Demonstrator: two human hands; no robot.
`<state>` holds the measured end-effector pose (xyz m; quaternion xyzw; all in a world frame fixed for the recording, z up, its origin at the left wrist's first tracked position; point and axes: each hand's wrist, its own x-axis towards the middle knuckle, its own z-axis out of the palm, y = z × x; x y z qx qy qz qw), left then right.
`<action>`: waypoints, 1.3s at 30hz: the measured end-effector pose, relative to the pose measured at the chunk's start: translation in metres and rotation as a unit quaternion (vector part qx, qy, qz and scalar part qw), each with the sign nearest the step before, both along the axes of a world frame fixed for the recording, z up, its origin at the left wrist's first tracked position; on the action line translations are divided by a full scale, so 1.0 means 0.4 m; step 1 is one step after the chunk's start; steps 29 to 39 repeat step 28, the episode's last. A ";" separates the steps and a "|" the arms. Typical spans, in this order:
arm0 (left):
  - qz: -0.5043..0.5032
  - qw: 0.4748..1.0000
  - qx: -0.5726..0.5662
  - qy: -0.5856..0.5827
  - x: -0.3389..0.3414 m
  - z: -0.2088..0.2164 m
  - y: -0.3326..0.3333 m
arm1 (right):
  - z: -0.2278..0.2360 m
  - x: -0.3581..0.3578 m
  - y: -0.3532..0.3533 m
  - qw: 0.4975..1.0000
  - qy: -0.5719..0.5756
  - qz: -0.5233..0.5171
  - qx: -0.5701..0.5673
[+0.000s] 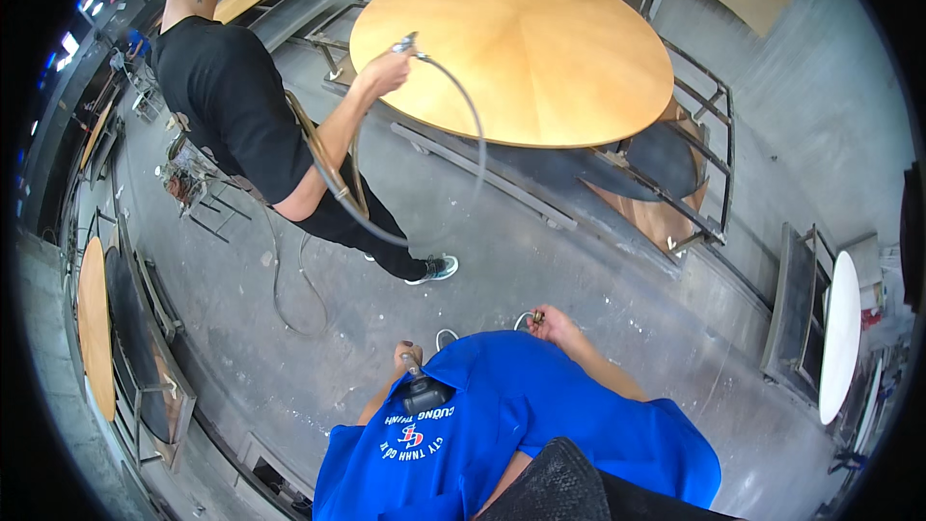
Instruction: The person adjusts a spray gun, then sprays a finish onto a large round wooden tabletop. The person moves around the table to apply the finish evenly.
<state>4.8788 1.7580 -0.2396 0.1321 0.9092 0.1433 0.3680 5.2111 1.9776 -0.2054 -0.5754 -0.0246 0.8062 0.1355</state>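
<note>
Low in the view, just past my blue shirt (579, 376), my right hand (552, 323) pinches a small brass-coloured fitting (537, 316). A thin pale curve ends beside it; whether that is a hose or a shoe edge I cannot tell. My left hand (405, 354) is curled in front of my chest, with something small and dark at its fingers. A black device (425, 393) with a grey tip lies against my shirt and partly hides that hand. Ahead, a co-worker's hand (388, 72) grips a metal spray gun (406, 42) with a grey hose (468, 101) looping down.
A large round wooden tabletop (521, 48) rests on a metal frame (714, 150) ahead. The co-worker in black (227, 96) stands left of it. A hose (278, 294) trails over the concrete floor (376, 304). More boards stand left (95, 328) and right (840, 338).
</note>
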 end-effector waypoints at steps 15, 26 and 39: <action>-0.062 0.995 -0.043 -0.066 -0.087 -0.102 -0.174 | 0.026 -0.019 -0.184 0.996 -0.031 -0.066 -0.043; 0.160 0.983 0.029 -0.087 0.049 -0.006 -0.260 | 0.017 -0.035 -0.030 0.996 0.008 0.082 0.017; 0.155 0.983 0.002 -0.094 0.079 -0.005 -0.285 | -0.002 -0.036 -0.017 0.996 0.032 0.081 0.013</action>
